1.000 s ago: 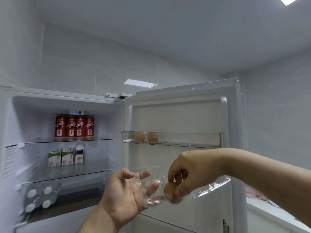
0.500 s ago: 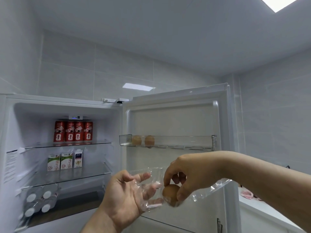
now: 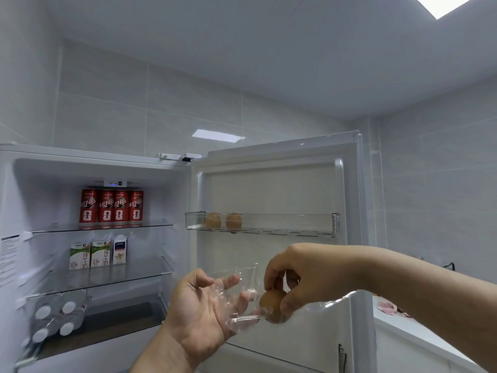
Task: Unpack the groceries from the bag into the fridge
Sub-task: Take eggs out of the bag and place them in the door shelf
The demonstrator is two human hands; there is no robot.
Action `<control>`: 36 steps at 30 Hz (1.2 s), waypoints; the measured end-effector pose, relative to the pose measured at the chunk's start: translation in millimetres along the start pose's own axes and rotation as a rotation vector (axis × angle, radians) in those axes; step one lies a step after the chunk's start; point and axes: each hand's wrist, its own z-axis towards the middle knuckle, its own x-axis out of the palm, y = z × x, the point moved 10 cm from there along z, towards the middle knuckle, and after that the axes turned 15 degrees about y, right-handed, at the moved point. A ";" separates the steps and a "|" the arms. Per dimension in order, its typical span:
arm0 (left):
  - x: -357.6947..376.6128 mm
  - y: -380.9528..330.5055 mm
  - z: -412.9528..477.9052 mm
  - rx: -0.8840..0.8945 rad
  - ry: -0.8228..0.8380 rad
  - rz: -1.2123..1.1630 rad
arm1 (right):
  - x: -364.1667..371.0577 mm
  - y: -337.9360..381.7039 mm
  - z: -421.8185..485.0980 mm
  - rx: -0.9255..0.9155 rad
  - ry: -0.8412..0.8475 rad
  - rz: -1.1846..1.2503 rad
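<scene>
The white fridge (image 3: 96, 168) stands open, its door (image 3: 271, 184) swung to the right. My left hand (image 3: 201, 310) holds a clear plastic egg carton (image 3: 242, 300) from below, in front of the door. My right hand (image 3: 298, 275) pinches a brown egg (image 3: 270, 302) at the carton's right side. Two brown eggs (image 3: 223, 221) sit in the clear door rack (image 3: 282, 224) above my hands. The grocery bag is out of view.
Several red cans (image 3: 111, 205) line the top shelf. Three cartons (image 3: 98, 254) stand on the middle shelf. A pack of white-capped bottles (image 3: 57, 316) lies on the lower shelf. A white counter (image 3: 403, 329) runs at the right, with something pink (image 3: 387, 308) on it.
The view has shifted slightly. My right hand keeps its pinch on the egg and has lifted it a little at the carton. The left hand stays under the carton.
</scene>
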 end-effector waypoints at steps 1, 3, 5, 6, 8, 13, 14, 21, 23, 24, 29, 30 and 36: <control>-0.6 0.4 0.0 -0.006 0.002 0.001 | -1.3 -0.1 -1.1 -0.002 0.003 0.018; -1.8 0.2 0.5 -0.014 0.004 0.005 | -2.4 1.5 -2.2 -0.011 0.010 0.043; -3.1 -0.3 1.9 -0.016 0.004 0.006 | -1.9 2.2 -1.8 -0.017 0.001 0.061; -3.8 -0.6 2.7 -0.015 0.002 0.004 | -1.5 0.6 -1.1 -0.012 -0.010 0.069; -5.1 -1.1 4.3 -0.006 -0.004 -0.007 | -1.6 -3.2 -0.2 -0.001 -0.046 0.089; -6.4 -1.3 7.0 0.019 -0.026 -0.022 | -3.5 -3.7 -0.1 -0.008 -0.099 0.080; -6.4 -1.0 7.5 0.017 -0.026 -0.020 | -2.5 -3.6 0.4 -0.008 -0.090 0.077; -7.2 -5.9 9.3 0.021 -0.023 0.039 | -5.9 -8.0 2.9 0.005 -0.124 0.033; -7.8 -6.9 9.1 0.013 -0.019 0.039 | -8.3 -7.8 3.8 -0.006 -0.138 0.033; -7.6 -7.7 8.5 0.011 -0.017 0.038 | -10.5 -8.4 3.6 -0.007 -0.146 0.044; -10.6 -15.8 5.3 0.004 -0.024 0.044 | -33.6 -11.0 -1.4 -0.006 -0.212 0.085; -11.6 -17.5 5.2 0.003 -0.024 0.036 | -40.3 -11.0 -2.5 -0.012 -0.233 0.100; -17.9 -30.0 7.7 0.022 -0.026 0.024 | -81.6 -11.7 0.7 -0.064 -0.379 0.205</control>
